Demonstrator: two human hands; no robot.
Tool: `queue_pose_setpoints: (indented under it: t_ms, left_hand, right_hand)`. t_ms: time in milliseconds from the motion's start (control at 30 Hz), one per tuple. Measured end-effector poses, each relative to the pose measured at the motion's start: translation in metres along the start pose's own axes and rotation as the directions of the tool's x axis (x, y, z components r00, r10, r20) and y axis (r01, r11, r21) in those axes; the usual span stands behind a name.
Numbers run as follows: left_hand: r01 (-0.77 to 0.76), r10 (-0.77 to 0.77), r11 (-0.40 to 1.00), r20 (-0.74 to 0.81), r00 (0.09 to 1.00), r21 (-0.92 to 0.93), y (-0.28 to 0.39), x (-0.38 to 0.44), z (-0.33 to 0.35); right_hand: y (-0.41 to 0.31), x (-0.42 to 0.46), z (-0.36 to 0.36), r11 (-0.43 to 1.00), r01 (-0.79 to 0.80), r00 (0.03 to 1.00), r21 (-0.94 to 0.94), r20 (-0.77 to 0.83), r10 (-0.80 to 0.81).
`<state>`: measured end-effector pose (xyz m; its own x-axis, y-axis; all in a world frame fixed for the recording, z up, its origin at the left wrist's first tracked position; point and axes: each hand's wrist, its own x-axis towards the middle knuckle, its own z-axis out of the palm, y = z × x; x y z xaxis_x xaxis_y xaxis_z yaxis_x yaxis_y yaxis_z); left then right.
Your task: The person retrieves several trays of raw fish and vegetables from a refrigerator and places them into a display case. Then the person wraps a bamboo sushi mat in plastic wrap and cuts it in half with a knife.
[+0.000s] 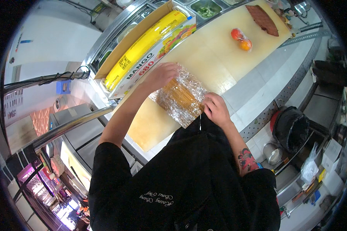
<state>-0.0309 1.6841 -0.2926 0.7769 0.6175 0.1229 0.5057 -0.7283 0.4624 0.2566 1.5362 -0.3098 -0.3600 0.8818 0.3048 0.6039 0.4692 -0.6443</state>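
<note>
A bamboo rolling mat (180, 93) covered in shiny, crinkled cling film lies tilted at the near edge of a long pale cutting board (202, 60). My left hand (164, 75) is over the mat's upper left part, fingers bent near its far corner; its thumb is hidden. At the right edge, my right hand (215, 108) pinches the film-covered mat between curled fingers and thumb. Just beyond my left hand is an open cardboard box (162, 57) with a yellow-wrapped cling film roll (144, 47) inside.
Farther right on the board are film-wrapped red and orange round items (241, 39) and a scored brown slab (261, 20). Metal pans, one with green leaves (206, 9), line the far side. A black-lined bin (290, 130) stands right of the counter; a metal rail (75, 124) runs at left.
</note>
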Motion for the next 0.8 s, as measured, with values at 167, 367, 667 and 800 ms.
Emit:
queue_pose_setpoints:
  t_ms: [167,367,667,800]
  left_hand:
    - [0.087,-0.082,0.995,0.083,0.993,-0.055,-0.005,-0.011,0.017]
    - [0.172,-0.161,0.983,0.147,0.976,-0.066,-0.004,-0.011,0.023]
    - [0.038,-0.073,0.988,0.235,0.969,0.149,-0.011,-0.019,0.028]
    - [0.011,-0.040,0.988,0.187,0.982,0.154,-0.002,-0.018,0.024]
  right_hand:
    - [0.003,-0.002,0.007,0.999,0.047,0.997,-0.027,0.070,-0.045]
    - [0.005,-0.006,0.012,0.995,0.067,0.991,-0.072,0.125,-0.057]
    - [0.011,-0.013,0.019,0.991,0.092,0.983,-0.095,0.170,-0.075]
    - [0.012,-0.014,0.019,0.992,0.084,0.982,-0.097,0.177,-0.066]
